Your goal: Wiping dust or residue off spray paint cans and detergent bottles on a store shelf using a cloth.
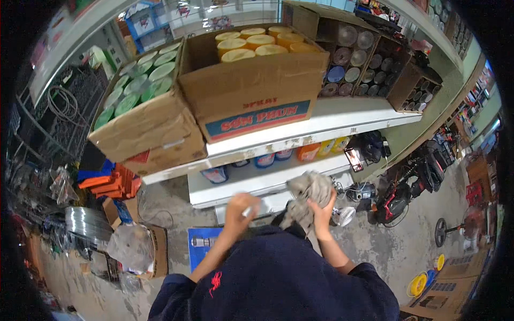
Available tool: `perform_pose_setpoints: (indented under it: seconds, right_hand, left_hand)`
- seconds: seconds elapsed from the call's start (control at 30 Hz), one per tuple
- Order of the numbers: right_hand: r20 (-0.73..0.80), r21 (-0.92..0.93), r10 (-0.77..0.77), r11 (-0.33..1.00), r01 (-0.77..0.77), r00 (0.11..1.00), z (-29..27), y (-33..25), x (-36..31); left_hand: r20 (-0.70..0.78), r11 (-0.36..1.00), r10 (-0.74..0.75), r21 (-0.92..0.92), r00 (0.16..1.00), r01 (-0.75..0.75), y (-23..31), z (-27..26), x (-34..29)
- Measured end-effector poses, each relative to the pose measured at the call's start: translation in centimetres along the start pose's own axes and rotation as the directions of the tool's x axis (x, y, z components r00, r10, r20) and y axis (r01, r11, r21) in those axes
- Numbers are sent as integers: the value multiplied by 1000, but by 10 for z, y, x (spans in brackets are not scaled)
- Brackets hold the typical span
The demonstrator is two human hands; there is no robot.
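My right hand (323,214) is closed on a crumpled grey rag (310,190), which hangs in loose folds in front of the lower shelf. My left hand (241,211) is raised near that shelf's front edge, apart from the rag. Its fingers look bent, but blur hides whether anything is between them. Behind both hands, blue bottles (265,160) stand in a row on the lower white shelf (246,187), with an orange bottle (309,152) and yellow bottles (334,145) to their right.
The upper shelf (342,117) bears a carton (257,96) of yellow-capped cans, a carton (150,128) of green-capped cans and cartons of cans lying sideways. A lit phone (354,159) rests at the lower shelf's right end. Orange pieces (115,182) and an open box (158,251) lie left.
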State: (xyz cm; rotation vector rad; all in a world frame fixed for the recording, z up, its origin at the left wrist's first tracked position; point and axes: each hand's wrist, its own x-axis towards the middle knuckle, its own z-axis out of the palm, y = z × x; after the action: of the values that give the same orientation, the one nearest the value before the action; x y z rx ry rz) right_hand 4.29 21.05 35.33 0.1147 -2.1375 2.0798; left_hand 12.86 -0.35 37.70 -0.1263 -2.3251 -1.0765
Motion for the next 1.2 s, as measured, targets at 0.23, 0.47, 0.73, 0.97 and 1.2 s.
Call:
perform_pose_setpoints:
  seconds: [0.23,0.47,0.73,0.97,1.2]
  right_hand:
    - [-148,-256,-439,882,395,886,-5,-63,78]
    - [251,-491,-671,533,690,697,33,-61,179]
    - [264,-512,-559,609,606,786,42,-50,210]
    - [366,-663,-510,445,602,779,0,-47,259]
    - [268,-808,-434,386,446,860,-79,-30,328]
  left_hand:
    - [-147,816,93,578,985,10,-12,-37,54]
    - [-171,767,113,642,979,23,-37,-27,59]
    - [-187,776,110,629,976,33,-44,-24,55]
    - [-274,743,178,667,945,53,-49,-16,63]
    - [-394,793,152,596,906,127,-42,-6,71]
